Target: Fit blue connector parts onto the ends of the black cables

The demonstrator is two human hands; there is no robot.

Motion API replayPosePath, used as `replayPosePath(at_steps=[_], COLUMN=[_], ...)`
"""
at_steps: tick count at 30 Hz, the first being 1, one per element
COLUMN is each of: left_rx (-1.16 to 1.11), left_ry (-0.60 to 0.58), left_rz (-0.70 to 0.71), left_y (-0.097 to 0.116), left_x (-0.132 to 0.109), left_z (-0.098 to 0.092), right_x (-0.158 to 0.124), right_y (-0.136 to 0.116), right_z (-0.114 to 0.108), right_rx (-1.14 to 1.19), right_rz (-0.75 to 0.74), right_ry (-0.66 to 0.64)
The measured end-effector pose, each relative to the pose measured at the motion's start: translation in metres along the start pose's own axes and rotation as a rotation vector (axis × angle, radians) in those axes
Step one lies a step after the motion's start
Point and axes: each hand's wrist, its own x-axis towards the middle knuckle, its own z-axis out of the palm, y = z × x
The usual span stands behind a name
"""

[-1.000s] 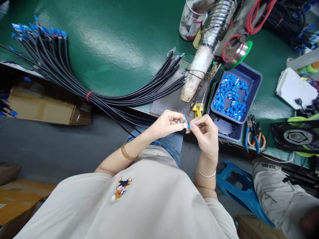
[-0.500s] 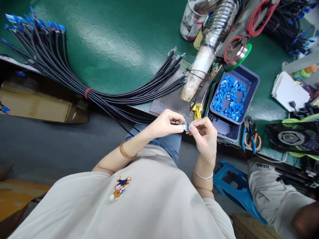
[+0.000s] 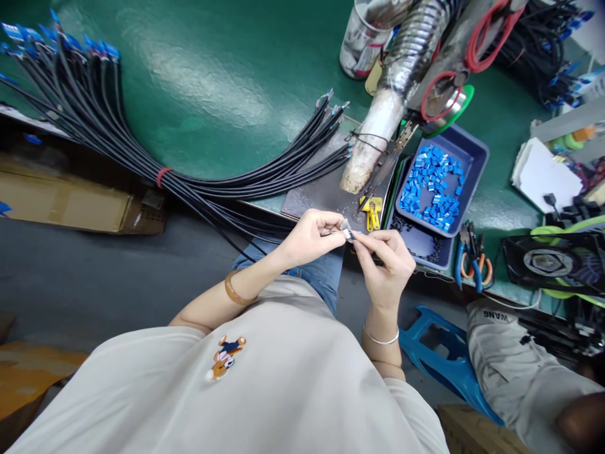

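My left hand [image 3: 317, 238] pinches the wired end of a black cable [image 3: 265, 222], close to the table's front edge. Pressed up to it, my right hand [image 3: 385, 258] has thumb and finger closed on a small blue connector [image 3: 358, 232], mostly covered by the fingertips. The fingers of both hands nearly touch, so how far the wires sit in the connector cannot be made out. The cable belongs to a bundle of black cables [image 3: 227, 188], tied with a red band [image 3: 163, 177], whose far-left ends carry blue connectors [image 3: 101, 49].
A tray [image 3: 474, 157] of loose blue connectors stands right of my hands, over another tray [image 3: 444, 255] with small black parts. Nearby are a yellow tool [image 3: 373, 214], pliers [image 3: 467, 255], a duct pipe [image 3: 373, 135] and a fan [image 3: 548, 261]. Another person sits at right by a blue stool [image 3: 444, 353].
My right hand has turned slightly, its fingers straighter and closer to my left fingertips, covering more of the blue connector. The whole view has shifted a little.
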Motion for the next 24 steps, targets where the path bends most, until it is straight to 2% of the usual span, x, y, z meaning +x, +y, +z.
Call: replayPosePath(at_steps=[5,11,14,17,24], left_rx=[0.027,0.025,0.028,0.018,0.029], left_ry=[0.016,0.044,0.045,0.028,0.029], left_rz=[-0.015,-0.008,0.000,0.013,0.061], left_y=[-0.0024,-0.0031,-0.0041,-0.0052,-0.0066], left_x=[0.0004,0.0010,0.0012,0.0013,0.0004], left_z=[-0.0005,0.0002,0.0004,0.0012,0.0033], right_x=[-0.0023,-0.0017,-0.0024,-0.0026,0.0005], right_y=[0.0012,0.0025,0.0040,0.0044,0.0037], right_z=[0.0016,0.0016,0.0028,0.0038,0.0051], right_rx=[0.010,0.176,0.185,0.143,0.089], right_rz=[0.014,0.117,0.147,0.127,0.067], right_ry=[-0.014,-0.061,-0.013,0.044,0.001])
